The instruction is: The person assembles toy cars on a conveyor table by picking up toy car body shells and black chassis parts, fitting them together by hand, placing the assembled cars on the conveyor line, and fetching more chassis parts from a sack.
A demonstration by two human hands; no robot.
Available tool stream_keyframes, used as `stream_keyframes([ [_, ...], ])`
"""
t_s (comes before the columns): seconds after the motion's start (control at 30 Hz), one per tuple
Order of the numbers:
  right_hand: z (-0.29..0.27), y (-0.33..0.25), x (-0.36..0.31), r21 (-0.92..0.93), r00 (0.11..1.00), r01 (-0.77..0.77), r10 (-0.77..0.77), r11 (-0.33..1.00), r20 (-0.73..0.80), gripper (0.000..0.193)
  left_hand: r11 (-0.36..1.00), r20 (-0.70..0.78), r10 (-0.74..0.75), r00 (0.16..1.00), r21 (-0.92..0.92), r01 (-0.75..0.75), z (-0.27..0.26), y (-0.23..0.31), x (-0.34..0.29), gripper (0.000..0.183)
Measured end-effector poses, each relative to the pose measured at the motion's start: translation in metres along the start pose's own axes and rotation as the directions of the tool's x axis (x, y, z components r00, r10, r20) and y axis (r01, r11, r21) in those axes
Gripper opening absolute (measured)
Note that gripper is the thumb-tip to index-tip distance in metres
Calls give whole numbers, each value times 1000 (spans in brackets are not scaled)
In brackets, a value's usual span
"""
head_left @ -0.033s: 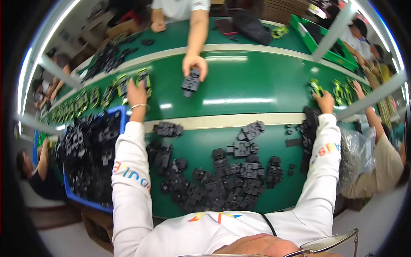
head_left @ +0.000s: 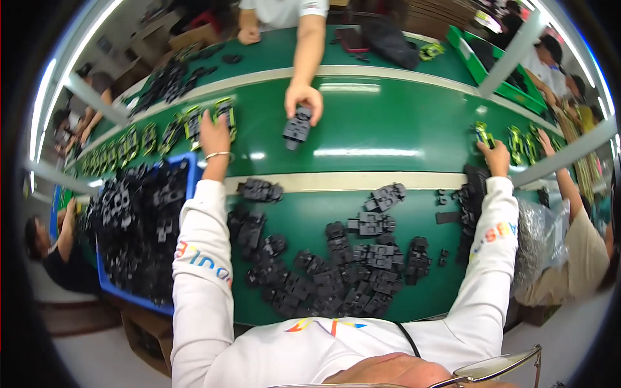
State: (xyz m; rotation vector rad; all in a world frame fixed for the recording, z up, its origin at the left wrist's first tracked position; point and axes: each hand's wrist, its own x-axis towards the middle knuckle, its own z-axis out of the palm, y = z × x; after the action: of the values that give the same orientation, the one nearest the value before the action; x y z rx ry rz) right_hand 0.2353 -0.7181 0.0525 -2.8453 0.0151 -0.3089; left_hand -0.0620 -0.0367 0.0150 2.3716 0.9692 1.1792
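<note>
Got the left hand (head_left: 215,137) way out at the right end of a row of green pieces, with bent fingers right by the second-to-last piece (head_left: 193,127) and just beside the last one (head_left: 225,115). Can't tell about an actual grip from this angle. Reaching just as far with the right hand (head_left: 496,159), fingertips at the near end of another green piece (head_left: 481,133) lying on the table (head_left: 388,123). Can't tell about a clamp there either. Also seeing a co-worker's hand (head_left: 303,98) in between, with a grey block (head_left: 297,131). Closer in, spotting a messy heap of dark blocks (head_left: 330,279), plus a blue bin (head_left: 193,172) crammed with black parts (head_left: 132,226) to the left.
</note>
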Motion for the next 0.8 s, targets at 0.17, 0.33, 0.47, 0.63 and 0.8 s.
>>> stream_keyframes([
  [0.17, -38, -120, -76, 428, 959, 273, -280, 861, -47, 63, 597, 369, -119, 922, -715, 363, -64, 111, -58, 46],
  [0.33, -80, -253, -234, 770, 657, 467, -753, 434, 25, 53, 357, 850, 118, 514, -519, 777, -152, 191, -172, 52],
  [0.47, -76, -293, -320, 737, 455, 599, -890, 312, 6, 54, 12, 704, 151, 694, -704, 710, -164, 169, -228, 45],
  [0.63, -50, -298, -322, 853, 539, 312, -818, 419, 204, 47, -176, 736, -120, 666, -676, 716, -199, 126, -231, 39],
  [0.8, -12, -317, -331, 539, 573, 658, -814, 526, 94, 41, -290, 772, -82, 630, -624, 726, -222, 109, -220, 43],
])
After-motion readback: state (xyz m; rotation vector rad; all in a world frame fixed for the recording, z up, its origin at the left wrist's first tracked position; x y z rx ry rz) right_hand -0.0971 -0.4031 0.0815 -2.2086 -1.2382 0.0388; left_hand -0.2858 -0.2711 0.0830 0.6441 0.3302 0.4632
